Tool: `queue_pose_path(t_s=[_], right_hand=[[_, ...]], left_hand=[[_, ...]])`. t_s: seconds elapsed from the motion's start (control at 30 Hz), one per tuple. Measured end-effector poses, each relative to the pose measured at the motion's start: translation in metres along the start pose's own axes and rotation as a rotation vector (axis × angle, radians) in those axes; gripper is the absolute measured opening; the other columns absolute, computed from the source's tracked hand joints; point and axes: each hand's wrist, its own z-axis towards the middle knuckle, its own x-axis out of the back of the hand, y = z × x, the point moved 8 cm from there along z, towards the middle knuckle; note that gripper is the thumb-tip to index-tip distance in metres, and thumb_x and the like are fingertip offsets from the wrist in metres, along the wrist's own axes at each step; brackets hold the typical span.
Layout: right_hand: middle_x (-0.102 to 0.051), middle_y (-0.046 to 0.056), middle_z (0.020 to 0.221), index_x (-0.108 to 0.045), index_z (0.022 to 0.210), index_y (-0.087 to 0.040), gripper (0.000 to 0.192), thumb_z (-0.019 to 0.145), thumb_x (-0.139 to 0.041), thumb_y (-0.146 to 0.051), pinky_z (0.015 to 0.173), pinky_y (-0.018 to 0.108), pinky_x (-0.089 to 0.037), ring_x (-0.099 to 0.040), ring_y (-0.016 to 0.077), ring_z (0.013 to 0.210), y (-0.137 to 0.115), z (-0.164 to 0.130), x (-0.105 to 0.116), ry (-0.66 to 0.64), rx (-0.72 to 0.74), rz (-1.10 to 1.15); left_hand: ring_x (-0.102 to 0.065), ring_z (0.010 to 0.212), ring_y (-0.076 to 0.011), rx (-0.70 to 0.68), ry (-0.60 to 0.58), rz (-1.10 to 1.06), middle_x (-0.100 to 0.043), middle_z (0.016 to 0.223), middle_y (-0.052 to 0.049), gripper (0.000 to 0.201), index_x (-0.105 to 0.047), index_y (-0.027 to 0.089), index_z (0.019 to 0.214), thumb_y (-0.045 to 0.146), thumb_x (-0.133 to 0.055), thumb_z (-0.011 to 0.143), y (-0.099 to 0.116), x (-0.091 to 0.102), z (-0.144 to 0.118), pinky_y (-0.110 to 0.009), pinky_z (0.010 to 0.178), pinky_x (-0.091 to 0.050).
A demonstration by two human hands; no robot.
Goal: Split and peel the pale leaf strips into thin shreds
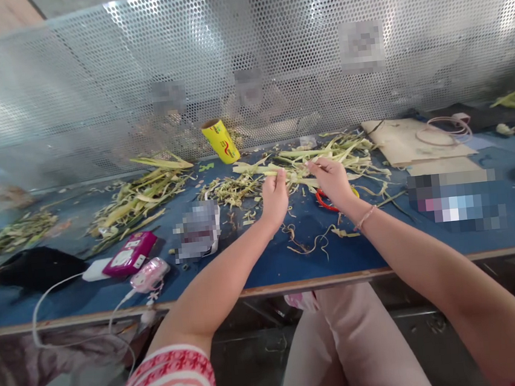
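My left hand (275, 196) and my right hand (333, 181) reach side by side over a blue table (264, 265) into a heap of pale green stalks and husk strips (300, 160). The fingers of each hand are pinched on a stalk from that heap. Thin curled peelings (308, 243) lie on the table just below my wrists. A red ring (324, 201) shows under my right hand. A thin bracelet sits on my right wrist.
A yellow roll (220, 141) leans against the perforated metal screen (245, 67) behind the heap. More stalk piles (139, 195) lie to the left. A pink phone (130, 254), a white charger and cable, and a black pouch (37, 267) sit front left. Cardboard sheets (416, 141) lie at the right.
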Motion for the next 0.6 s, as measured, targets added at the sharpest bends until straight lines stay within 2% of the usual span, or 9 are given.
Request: queue_pose_path(t_s=[0.17,0.33,0.4,0.47,0.6], right_hand=[[-0.032,-0.004,0.052,-0.039,0.053,-0.021,0.046,0.078,-0.057,-0.054,0.052,0.027,-0.027,-0.031,0.0104,0.054,-0.004,0.000,-0.003,-0.029,0.043,0.009],[-0.058,0.003,0.067,-0.054,0.061,-0.019,0.035,0.078,-0.058,-0.050,0.061,0.028,-0.039,-0.051,0.0152,0.066,-0.006,-0.004,-0.014,-0.143,0.058,0.116],[-0.062,0.004,0.073,-0.058,0.065,-0.019,0.032,0.078,-0.058,-0.048,0.065,0.029,-0.041,-0.054,0.0166,0.071,-0.005,-0.003,-0.014,-0.157,0.057,0.133],[-0.059,0.003,0.068,-0.058,0.064,-0.019,0.035,0.077,-0.058,-0.051,0.062,0.029,-0.039,-0.052,0.0160,0.068,-0.001,-0.002,-0.011,-0.147,0.037,0.126],[-0.042,-0.002,0.053,-0.049,0.056,-0.020,0.043,0.078,-0.055,-0.056,0.054,0.027,-0.029,-0.038,0.0120,0.055,0.008,0.001,-0.007,-0.121,0.018,0.049]], left_hand=[[-0.032,0.041,-0.0077,0.006,0.120,-0.054,-0.027,0.049,0.005,0.048,-0.046,0.021,0.070,0.067,-0.042,0.083,-0.001,0.010,0.003,-0.024,0.041,-0.029],[-0.032,0.041,-0.0042,0.077,0.199,-0.108,-0.033,0.058,0.004,0.049,-0.043,0.019,0.073,0.067,-0.043,0.082,-0.004,0.020,0.012,-0.022,0.039,-0.027],[-0.031,0.041,-0.0036,0.083,0.207,-0.118,-0.033,0.059,0.005,0.049,-0.044,0.019,0.074,0.068,-0.043,0.081,-0.006,0.021,0.014,-0.021,0.039,-0.027],[-0.032,0.042,-0.0042,0.061,0.183,-0.102,-0.033,0.057,0.005,0.049,-0.046,0.019,0.075,0.068,-0.045,0.080,-0.006,0.020,0.014,-0.021,0.039,-0.028],[-0.041,0.049,-0.0082,-0.004,0.131,-0.026,-0.036,0.058,0.003,0.048,-0.049,0.020,0.077,0.068,-0.045,0.079,-0.007,0.017,0.011,-0.023,0.044,-0.037]])
